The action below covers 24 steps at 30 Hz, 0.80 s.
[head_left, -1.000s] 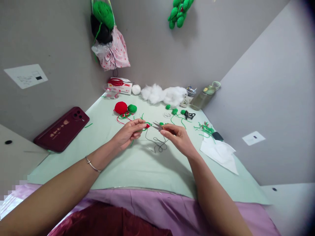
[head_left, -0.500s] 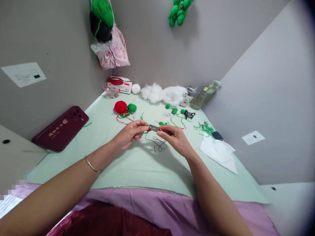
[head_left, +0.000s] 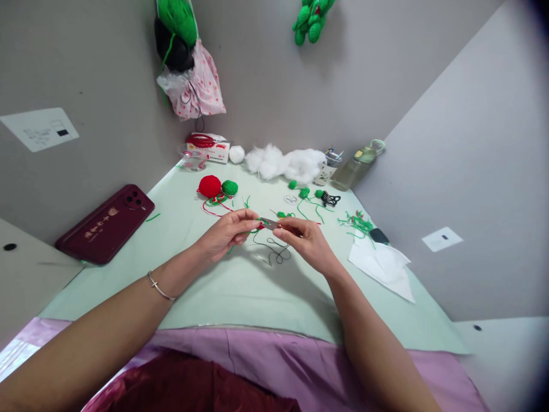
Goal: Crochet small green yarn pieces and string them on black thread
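Observation:
Over the middle of the table point(head_left: 257, 297), my left hand point(head_left: 229, 232) pinches a small red and green yarn piece point(head_left: 261, 226), mostly hidden by the fingertips. My right hand point(head_left: 305, 237) is closed around small metal thread snips point(head_left: 269, 224). Their blades point left and meet the yarn piece at my left fingertips; whether they are spread is too small to tell. A loose dark cord point(head_left: 278, 254) lies curled on the table below both hands. Just behind the right fingers sits a small green yarn piece point(head_left: 283, 215).
Red yarn point(head_left: 210, 186) and green yarn balls point(head_left: 229, 188) lie back left, with white stuffing point(head_left: 274, 163) behind. A maroon phone point(head_left: 107, 224) rests at left. Green yarn scraps point(head_left: 358, 224), white cloth point(head_left: 380, 264) and a bottle point(head_left: 355, 170) are on the right.

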Available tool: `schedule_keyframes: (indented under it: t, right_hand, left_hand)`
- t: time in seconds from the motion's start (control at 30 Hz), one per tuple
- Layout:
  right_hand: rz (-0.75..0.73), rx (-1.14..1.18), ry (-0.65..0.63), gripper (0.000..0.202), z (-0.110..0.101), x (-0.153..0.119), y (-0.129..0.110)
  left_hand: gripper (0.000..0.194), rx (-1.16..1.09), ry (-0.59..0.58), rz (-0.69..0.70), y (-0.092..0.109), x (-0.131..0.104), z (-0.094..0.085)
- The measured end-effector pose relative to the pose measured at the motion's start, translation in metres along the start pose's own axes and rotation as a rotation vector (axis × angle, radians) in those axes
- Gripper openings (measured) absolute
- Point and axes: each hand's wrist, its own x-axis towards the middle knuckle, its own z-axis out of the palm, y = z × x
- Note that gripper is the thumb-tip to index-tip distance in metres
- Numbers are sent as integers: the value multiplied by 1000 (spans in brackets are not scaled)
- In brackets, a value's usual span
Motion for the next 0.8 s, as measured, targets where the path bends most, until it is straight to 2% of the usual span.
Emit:
schedule_keyframes:
  t: [0.23,0.4,0.47,0.53,0.6,0.67,0.73,0.8]
  right_hand:
    - [11,20,-5,36,0,0,-2]
    - [7,132,73,35,-6,0,3]
    - [-13,194,-29,34,-6,-1,4]
    - [-16,195,-247,34,-1,-4,2]
    - [-33,118,-453,35,9,-8,-3]
    - [-117,10,-577,33,22,-11,-10]
    - [-226,-92,-612,27,31,-12,-14]
    - [-252,-213,-526,28,32,-12,-12]
  left_hand:
    - [18,5,-13,-3,1,0,1]
    - [20,-2,17,-10,2,0,2]
    - [20,-8,32,-3,1,1,2]
    - [21,-15,62,7,0,2,1]
    - [21,-13,107,20,-1,4,0]
    - [21,-3,143,32,-2,5,-1]
    - [22,1,161,36,-2,5,-2]
    - [23,-3,170,40,-3,5,-3]
